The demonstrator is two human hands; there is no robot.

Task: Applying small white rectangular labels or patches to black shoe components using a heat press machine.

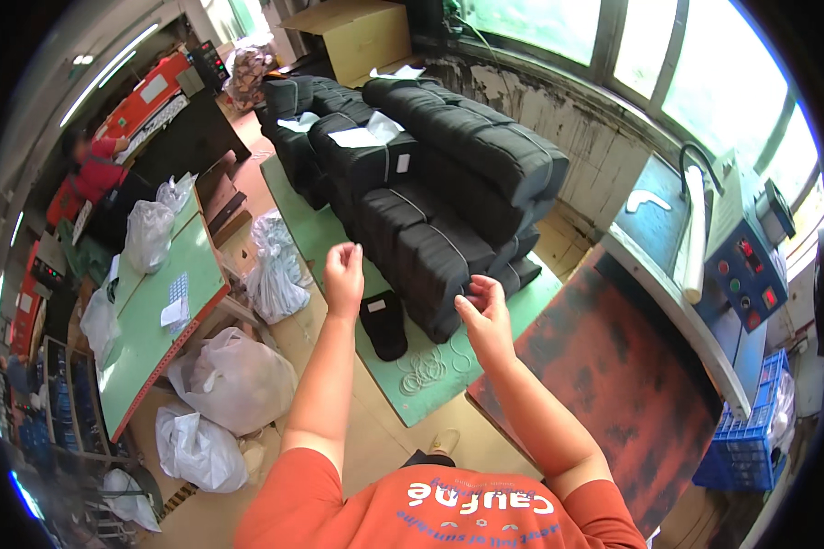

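"What lay at the centre?"

"A stack of long black bundles (476,137), tied with thin pale bands, on a green-topped table (320,240). White paper sheets (368,135) rested on the upper ones. On the table's near part lay a flat, rounded black piece (384,334) with a pale label, and near it a tangle of loose pale bands (421,373)."

"And the hands?"

"The left hand (342,274) was raised beside the lower bundles, its fingers curled in close to the thumb. The right hand (485,316) was at those bundles' near end, its fingers bent, the index close to the thumb. (I could not tell whether either hand pinched something thin, or whether the right touched the black cloth.)"

"What stood farther out?"

"To the right, a mottled red-and-black tabletop (604,357), a machine with a blue control box (746,274), and a blue plastic crate (742,439). To the left, bulging plastic bags (233,380) sat on the floor beside another green table (137,352); beyond it, a co-worker (96,169) in red stood."
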